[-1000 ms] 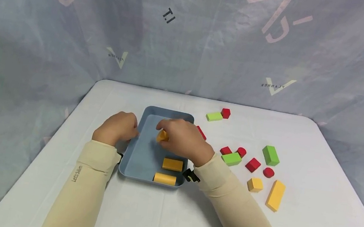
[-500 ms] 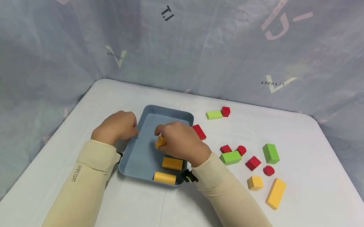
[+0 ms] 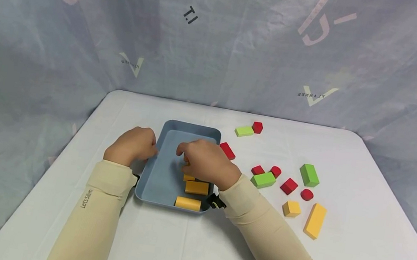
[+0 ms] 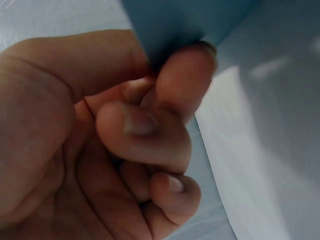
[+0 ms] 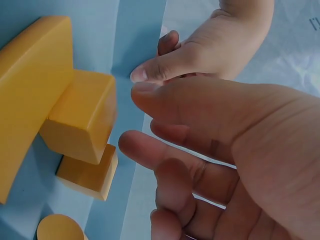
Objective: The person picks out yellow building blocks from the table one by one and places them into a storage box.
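Observation:
My left hand [image 3: 133,146] pinches the left rim of a blue-grey tray [image 3: 159,185] between thumb and forefinger; the left wrist view shows the tray wall [image 4: 175,25] between them. My right hand [image 3: 206,160] hovers over the tray's right half, thumb and fingers apart with nothing between them. Close to its fingertips, in the right wrist view, lie a large yellow block with a curved edge [image 5: 35,75], a yellow block [image 5: 82,110] and another yellow block [image 5: 90,172]. A yellow cylinder [image 3: 188,203] lies at the tray's near edge. My right hand partly hides the blocks in the head view.
Right of the tray lie a red block [image 3: 227,151], light green block [image 3: 244,131], green block [image 3: 264,180], red cube [image 3: 289,186], red disc [image 3: 306,195], yellow cube [image 3: 291,209] and long yellow block [image 3: 315,221]. Another green block [image 3: 309,175] lies farther right.
My right hand has let go of the yellow block it held, which now lies in the tray above the other yellow pieces in the head view. My left hand keeps its grip on the rim.

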{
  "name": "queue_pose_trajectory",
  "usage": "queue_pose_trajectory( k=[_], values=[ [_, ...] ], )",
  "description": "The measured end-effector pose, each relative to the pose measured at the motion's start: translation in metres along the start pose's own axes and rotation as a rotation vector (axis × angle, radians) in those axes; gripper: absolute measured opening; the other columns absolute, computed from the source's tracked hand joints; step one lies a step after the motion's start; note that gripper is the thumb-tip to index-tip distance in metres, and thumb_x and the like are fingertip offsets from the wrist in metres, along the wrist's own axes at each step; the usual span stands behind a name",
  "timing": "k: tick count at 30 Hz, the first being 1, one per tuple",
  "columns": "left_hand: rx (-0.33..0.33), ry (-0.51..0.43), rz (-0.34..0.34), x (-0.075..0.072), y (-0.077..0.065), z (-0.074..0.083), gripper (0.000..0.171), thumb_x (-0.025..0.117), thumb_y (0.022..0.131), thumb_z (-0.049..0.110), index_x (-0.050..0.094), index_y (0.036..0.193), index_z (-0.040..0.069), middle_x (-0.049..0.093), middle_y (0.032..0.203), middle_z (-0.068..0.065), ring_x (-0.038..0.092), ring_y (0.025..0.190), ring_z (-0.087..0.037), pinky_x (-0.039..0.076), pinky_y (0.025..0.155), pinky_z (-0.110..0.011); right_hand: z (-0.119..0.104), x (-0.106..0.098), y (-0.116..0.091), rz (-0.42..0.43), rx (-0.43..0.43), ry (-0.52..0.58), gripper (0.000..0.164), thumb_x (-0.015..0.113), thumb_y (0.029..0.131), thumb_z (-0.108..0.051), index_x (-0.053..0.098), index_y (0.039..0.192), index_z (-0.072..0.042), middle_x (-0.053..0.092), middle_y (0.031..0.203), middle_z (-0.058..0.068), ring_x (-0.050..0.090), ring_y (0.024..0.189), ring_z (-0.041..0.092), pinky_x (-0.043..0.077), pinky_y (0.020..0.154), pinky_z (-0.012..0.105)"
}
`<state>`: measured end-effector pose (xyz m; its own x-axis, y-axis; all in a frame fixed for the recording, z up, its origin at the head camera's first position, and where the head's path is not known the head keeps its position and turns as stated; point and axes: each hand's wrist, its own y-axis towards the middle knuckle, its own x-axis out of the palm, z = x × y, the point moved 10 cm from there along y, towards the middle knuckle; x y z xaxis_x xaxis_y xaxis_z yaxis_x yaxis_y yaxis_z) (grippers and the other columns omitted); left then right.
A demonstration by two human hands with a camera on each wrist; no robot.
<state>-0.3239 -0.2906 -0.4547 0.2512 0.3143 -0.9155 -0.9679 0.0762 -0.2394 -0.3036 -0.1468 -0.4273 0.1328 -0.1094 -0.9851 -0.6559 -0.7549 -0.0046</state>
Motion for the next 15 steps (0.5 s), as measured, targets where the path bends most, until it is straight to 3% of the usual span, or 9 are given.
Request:
queue_pose_trajectory(
  k=[6,10,15],
  values=[
    [0.003,-0.01,-0.005,-0.001,-0.001,0.003,0.042,0.062,0.091,0.008,0.048,0.052,0.017,0.048,0.05,0.0,0.038,0.046,-0.015,0.03,0.046,-0.03,0.004,-0.011,-0.005,0.05,-0.014,0.031,0.028,0.077,0.092,-0.026,0.075,0.119,-0.018,0.074,0.096,-0.006,0.063,0.081,0.006,0.056,0.073,0.025],
    [0.004,-0.014,-0.008,-0.002,-0.001,0.003,0.043,0.062,0.091,0.009,0.047,0.051,0.017,0.047,0.049,0.001,0.038,0.046,-0.015,0.03,0.046,-0.03,0.009,-0.026,-0.012,0.131,-0.017,0.063,0.006,0.073,0.095,-0.027,0.074,0.095,-0.021,0.07,0.083,-0.008,0.059,0.071,0.005,0.051,0.063,0.024],
    [0.015,-0.016,-0.003,0.0,-0.002,0.002,0.045,0.061,0.093,0.011,0.048,0.051,0.018,0.05,0.05,0.0,0.039,0.048,-0.015,0.033,0.048,-0.03,0.017,-0.039,-0.02,0.175,-0.001,0.107,0.036,0.067,0.098,-0.029,0.052,0.066,-0.021,0.04,0.056,-0.009,0.041,0.053,0.006,0.032,0.052,0.023]
  ],
)
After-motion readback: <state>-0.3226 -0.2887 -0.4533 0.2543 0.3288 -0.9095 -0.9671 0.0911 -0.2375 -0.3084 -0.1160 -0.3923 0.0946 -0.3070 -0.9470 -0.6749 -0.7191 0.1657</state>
